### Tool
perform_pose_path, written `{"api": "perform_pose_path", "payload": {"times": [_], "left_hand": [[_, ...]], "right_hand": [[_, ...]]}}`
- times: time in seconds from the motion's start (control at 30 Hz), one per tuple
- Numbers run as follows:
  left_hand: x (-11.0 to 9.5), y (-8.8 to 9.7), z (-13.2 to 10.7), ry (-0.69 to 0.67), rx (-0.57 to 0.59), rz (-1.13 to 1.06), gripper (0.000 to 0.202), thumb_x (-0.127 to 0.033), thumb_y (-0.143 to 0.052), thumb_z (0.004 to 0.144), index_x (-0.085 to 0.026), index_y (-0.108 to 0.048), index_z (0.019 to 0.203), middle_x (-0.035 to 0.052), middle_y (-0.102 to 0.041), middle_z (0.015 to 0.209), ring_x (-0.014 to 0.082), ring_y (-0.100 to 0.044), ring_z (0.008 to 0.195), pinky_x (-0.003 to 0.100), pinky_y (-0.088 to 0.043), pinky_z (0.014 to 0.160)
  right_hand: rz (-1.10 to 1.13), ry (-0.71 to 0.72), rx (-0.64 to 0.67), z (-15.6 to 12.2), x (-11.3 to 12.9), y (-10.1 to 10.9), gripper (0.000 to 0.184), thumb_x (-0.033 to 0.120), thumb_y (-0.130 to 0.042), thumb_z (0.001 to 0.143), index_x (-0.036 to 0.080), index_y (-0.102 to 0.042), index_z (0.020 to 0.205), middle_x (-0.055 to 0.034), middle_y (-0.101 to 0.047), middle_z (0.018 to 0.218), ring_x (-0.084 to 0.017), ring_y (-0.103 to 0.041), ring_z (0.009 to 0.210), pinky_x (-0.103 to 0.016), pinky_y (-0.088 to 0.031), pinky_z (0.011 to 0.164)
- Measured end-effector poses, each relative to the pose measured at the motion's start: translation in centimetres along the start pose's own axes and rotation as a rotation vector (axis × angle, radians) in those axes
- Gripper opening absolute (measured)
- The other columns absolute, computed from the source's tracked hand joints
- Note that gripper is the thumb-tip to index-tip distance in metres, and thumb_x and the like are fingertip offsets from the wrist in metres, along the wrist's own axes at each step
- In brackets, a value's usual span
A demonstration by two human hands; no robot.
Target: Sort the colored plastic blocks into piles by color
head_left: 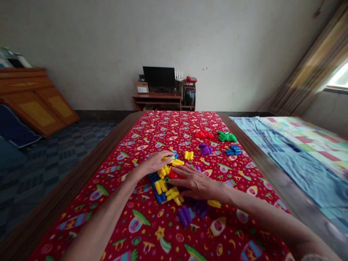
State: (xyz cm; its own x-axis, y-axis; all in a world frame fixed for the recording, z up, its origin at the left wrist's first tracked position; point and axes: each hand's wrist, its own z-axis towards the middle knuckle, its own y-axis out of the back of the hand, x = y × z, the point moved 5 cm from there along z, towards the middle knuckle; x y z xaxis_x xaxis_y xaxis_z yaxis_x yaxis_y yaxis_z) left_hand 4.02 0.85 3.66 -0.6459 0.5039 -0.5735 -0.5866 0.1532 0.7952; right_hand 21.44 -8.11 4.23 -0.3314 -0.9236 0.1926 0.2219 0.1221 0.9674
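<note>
A mixed pile of plastic building blocks shaped like joined tubes lies on the red patterned cloth point(114, 203). My left hand point(156, 162) rests at the pile's far left side, fingers stretched over yellow blocks point(164, 171) and a blue one. Over the middle of the pile my right hand point(194, 181) is spread, its fingers above a red block point(173, 174) and yellow blocks point(172, 193). Dark blue blocks point(158, 195) lie along the left edge. Purple blocks point(185, 216) sit nearest me, partly in shadow. Some blocks are hidden under my right hand.
Beyond the pile at the right are separate groups of red blocks point(203, 134), green blocks point(227, 136), purple blocks point(206, 149) and blue blocks point(233, 150). A lone yellow block point(189, 155) stands nearer. A bed point(296, 174) adjoins the table's right side; a monitor point(159, 78) stands far back.
</note>
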Motion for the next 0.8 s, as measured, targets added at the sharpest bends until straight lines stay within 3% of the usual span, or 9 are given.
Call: {"api": "perform_pose_path", "payload": {"times": [0.13, 0.2, 0.27, 0.37, 0.47, 0.6, 0.7, 0.8], "left_hand": [[-2.8, 0.3, -1.6, -0.136, -0.013, 0.113, 0.038, -0.041, -0.043, 0.091, -0.018, -0.070, 0.106, 0.0095, -0.071, 0.114, 0.0224, -0.063, 0.111, 0.037, -0.046, 0.101], [-3.5, 0.1, -2.6, -0.204, 0.016, 0.138, 0.035, -0.040, -0.044, 0.092, -0.020, -0.070, 0.104, 0.0080, -0.071, 0.115, 0.0218, -0.062, 0.111, 0.036, -0.046, 0.102], [-3.6, -0.6, -3.5, -0.227, 0.011, 0.164, 0.035, -0.041, -0.044, 0.092, -0.020, -0.070, 0.106, 0.0084, -0.068, 0.120, 0.0223, -0.060, 0.115, 0.037, -0.045, 0.103], [-2.7, -1.5, -4.2, -0.164, -0.146, 0.200, 0.043, -0.042, -0.041, 0.093, -0.017, -0.063, 0.119, 0.0125, -0.061, 0.130, 0.0243, -0.053, 0.125, 0.041, -0.041, 0.109], [-1.9, -2.1, -5.0, -0.066, -0.315, 0.183, 0.049, -0.041, -0.033, 0.095, -0.014, -0.052, 0.132, 0.0143, -0.054, 0.138, 0.0243, -0.046, 0.132, 0.045, -0.036, 0.112], [-1.1, -2.3, -6.1, 0.063, -0.373, 0.085, 0.053, -0.039, -0.022, 0.097, -0.013, -0.045, 0.136, 0.0142, -0.053, 0.139, 0.0241, -0.048, 0.131, 0.047, -0.038, 0.111], [-0.6, -2.1, -6.5, 0.126, -0.417, 0.015, 0.055, -0.043, -0.020, 0.096, -0.012, -0.047, 0.133, 0.0150, -0.056, 0.136, 0.0255, -0.050, 0.130, 0.047, -0.039, 0.110], [-0.1, -1.6, -6.6, 0.159, -0.507, -0.012, 0.054, -0.046, -0.021, 0.096, -0.013, -0.052, 0.125, 0.0149, -0.060, 0.131, 0.0257, -0.053, 0.126, 0.047, -0.040, 0.109]], "right_hand": [[0.084, -0.008, -0.168, -1.9, -0.8, 1.9, 0.038, 0.032, -0.050, 0.095, 0.017, -0.056, 0.129, -0.0183, -0.051, 0.137, -0.025, -0.046, 0.129, -0.043, -0.039, 0.105], [0.147, -0.024, -0.244, -2.7, -0.8, 2.9, 0.032, 0.029, -0.046, 0.097, 0.017, -0.060, 0.122, -0.0156, -0.063, 0.120, -0.021, -0.059, 0.110, -0.033, -0.048, 0.092], [0.154, -0.094, -0.282, -2.5, -0.6, 3.3, 0.028, 0.026, -0.042, 0.098, 0.016, -0.063, 0.114, -0.0116, -0.069, 0.098, -0.016, -0.065, 0.086, -0.026, -0.049, 0.074], [0.027, -0.219, -0.211, -0.1, 0.4, 2.6, 0.026, 0.030, -0.044, 0.097, 0.016, -0.066, 0.105, -0.0086, -0.070, 0.083, -0.014, -0.062, 0.069, -0.023, -0.042, 0.061], [-0.138, -0.298, -0.060, 2.8, 1.5, 1.1, 0.027, 0.035, -0.049, 0.094, 0.017, -0.066, 0.105, -0.0103, -0.070, 0.089, -0.016, -0.061, 0.070, -0.024, -0.039, 0.057], [-0.169, -0.310, 0.014, 4.3, 2.0, 0.0, 0.023, 0.029, -0.050, 0.092, 0.016, -0.067, 0.098, -0.0110, -0.069, 0.095, -0.016, -0.062, 0.069, -0.024, -0.034, 0.053], [-0.044, -0.293, -0.099, 3.2, 0.7, 1.6, 0.021, 0.032, -0.053, 0.091, 0.016, -0.067, 0.096, -0.0080, -0.070, 0.092, -0.013, -0.061, 0.070, -0.023, -0.034, 0.056], [0.040, -0.354, -0.329, 0.6, -3.3, 5.5, 0.019, 0.029, -0.054, 0.091, 0.017, -0.068, 0.093, -0.0030, -0.069, 0.081, -0.010, -0.058, 0.067, -0.021, -0.033, 0.058]]}}
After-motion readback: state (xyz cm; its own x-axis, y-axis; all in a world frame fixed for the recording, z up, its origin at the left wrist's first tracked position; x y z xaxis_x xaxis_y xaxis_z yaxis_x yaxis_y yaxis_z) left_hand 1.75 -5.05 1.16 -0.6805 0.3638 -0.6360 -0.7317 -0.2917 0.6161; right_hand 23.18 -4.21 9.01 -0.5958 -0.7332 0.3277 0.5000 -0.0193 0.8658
